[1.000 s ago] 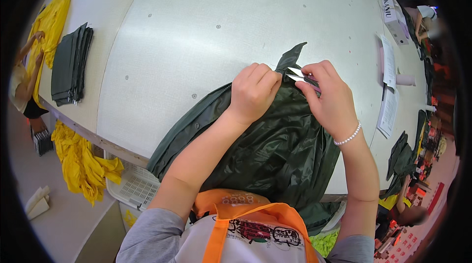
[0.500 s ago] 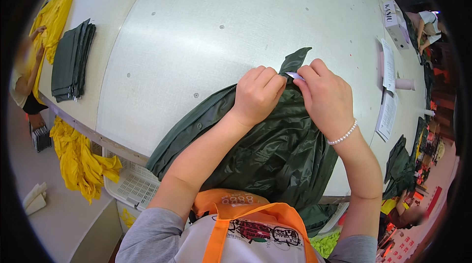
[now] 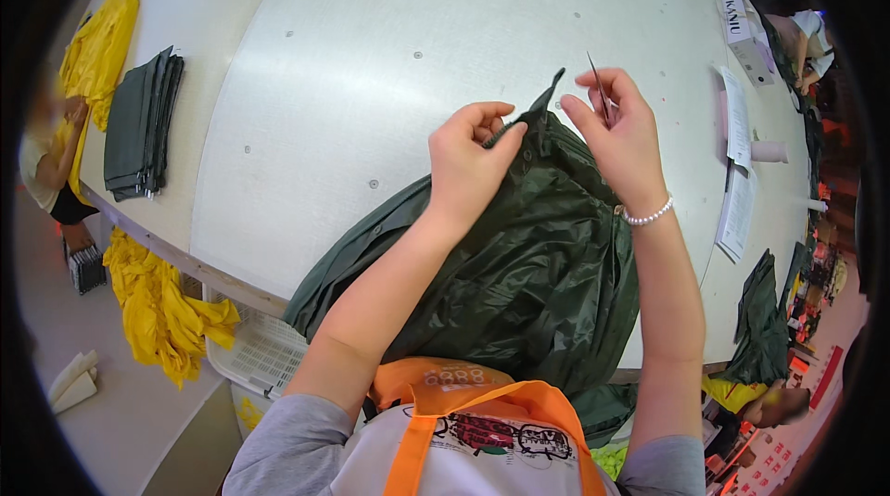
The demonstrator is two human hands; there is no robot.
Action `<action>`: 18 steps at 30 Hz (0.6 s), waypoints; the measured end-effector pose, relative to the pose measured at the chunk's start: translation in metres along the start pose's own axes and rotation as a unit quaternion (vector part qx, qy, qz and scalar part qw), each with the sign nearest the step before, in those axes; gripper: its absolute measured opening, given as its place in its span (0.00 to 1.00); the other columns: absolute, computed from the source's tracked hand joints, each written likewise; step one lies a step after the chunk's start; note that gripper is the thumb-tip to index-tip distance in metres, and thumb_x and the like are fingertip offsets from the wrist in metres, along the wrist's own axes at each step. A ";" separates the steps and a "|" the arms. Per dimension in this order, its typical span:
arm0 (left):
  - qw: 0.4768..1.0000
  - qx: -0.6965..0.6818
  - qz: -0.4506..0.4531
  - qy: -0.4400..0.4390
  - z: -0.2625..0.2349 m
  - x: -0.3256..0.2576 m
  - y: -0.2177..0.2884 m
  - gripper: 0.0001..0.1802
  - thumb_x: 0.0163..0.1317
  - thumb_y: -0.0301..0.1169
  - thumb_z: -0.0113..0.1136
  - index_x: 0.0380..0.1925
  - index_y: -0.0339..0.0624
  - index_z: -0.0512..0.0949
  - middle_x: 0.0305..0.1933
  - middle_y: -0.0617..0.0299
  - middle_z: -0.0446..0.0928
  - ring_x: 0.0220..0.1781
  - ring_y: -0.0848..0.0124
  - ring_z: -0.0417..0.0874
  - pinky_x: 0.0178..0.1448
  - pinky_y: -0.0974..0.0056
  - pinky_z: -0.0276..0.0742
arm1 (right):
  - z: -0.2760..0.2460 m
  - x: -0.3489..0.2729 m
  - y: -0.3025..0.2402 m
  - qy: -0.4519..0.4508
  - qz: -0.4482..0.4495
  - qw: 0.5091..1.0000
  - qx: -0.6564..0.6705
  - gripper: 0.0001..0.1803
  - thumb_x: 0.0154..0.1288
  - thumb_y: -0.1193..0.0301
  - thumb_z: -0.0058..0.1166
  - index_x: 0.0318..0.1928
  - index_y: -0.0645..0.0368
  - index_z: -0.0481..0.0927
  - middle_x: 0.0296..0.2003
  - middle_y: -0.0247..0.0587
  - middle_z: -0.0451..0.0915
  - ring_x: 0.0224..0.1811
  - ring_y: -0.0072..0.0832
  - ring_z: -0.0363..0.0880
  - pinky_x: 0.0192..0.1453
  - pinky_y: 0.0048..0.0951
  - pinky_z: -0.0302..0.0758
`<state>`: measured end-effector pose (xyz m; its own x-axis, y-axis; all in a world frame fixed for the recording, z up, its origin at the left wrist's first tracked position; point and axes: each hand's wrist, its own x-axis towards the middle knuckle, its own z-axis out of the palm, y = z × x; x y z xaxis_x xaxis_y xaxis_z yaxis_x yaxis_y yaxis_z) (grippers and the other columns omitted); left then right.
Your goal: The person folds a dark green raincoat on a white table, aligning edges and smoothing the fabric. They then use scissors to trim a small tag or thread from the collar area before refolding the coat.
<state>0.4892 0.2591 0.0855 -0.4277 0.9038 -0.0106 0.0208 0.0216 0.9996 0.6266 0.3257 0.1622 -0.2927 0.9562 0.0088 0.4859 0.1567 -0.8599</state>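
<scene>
A dark green, shiny waterproof jacket [image 3: 501, 255] is spread over the table's near edge, with a zipper and snap buttons along its front. Between the thumb and fingers of my left hand [image 3: 468, 148] is pinched the jacket's upper zipper edge, and a narrow flap stands up from it. My right hand [image 3: 621, 139] is curled around thread snips [image 3: 601, 86], whose slim pointed metal blades stick up past the fingers. That hand is just right of the flap, apart from it. A pearl bracelet circles my right wrist.
The pale table [image 3: 371, 42] bears folded dark pieces [image 3: 144, 125] at left and paper sheets [image 3: 735, 162] and a white box [image 3: 746, 37] at right. Yellow cloth [image 3: 162, 306] hangs over the left edge, above a white basket [image 3: 260, 348]. Other people are at both sides.
My hands have drawn apart. The right hand has moved up and away from the fabric with the snips, their blades now pointing upward. My left hand has shifted slightly left, still pinching the jacket.
</scene>
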 end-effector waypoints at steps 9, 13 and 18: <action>0.973 -0.148 -0.162 -0.076 -0.013 0.020 -0.008 0.08 0.55 0.22 0.63 0.35 0.30 0.82 0.31 0.60 0.82 0.31 0.77 0.79 0.37 0.74 0.74 | 0.059 -0.023 0.047 0.096 -0.002 0.985 0.145 0.06 0.58 0.76 0.62 0.36 0.65 0.80 0.30 0.33 0.80 0.28 0.16 0.72 0.33 0.19 0.70; 0.983 -0.088 -0.138 -0.078 -0.010 0.016 0.000 0.08 0.55 0.22 0.63 0.35 0.30 0.82 0.32 0.60 0.82 0.32 0.78 0.79 0.38 0.73 0.74 | 0.067 -0.021 0.035 0.137 -0.048 0.988 0.059 0.06 0.57 0.78 0.60 0.35 0.67 0.78 0.28 0.39 0.78 0.26 0.22 0.74 0.32 0.20 0.71; 0.962 -0.193 -0.188 -0.049 -0.007 0.013 0.002 0.08 0.55 0.22 0.64 0.34 0.30 0.82 0.32 0.60 0.81 0.32 0.77 0.79 0.38 0.73 0.74 | 0.068 -0.017 0.045 0.170 0.028 0.981 0.093 0.08 0.65 0.73 0.55 0.39 0.66 0.74 0.27 0.34 0.73 0.26 0.17 0.69 0.31 0.20 0.69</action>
<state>0.4767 0.2682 0.0872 -0.2528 0.8996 -0.3562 -0.4642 0.2103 0.8604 0.5973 0.3000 0.0884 0.0376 0.9941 0.1017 0.3256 0.0841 -0.9417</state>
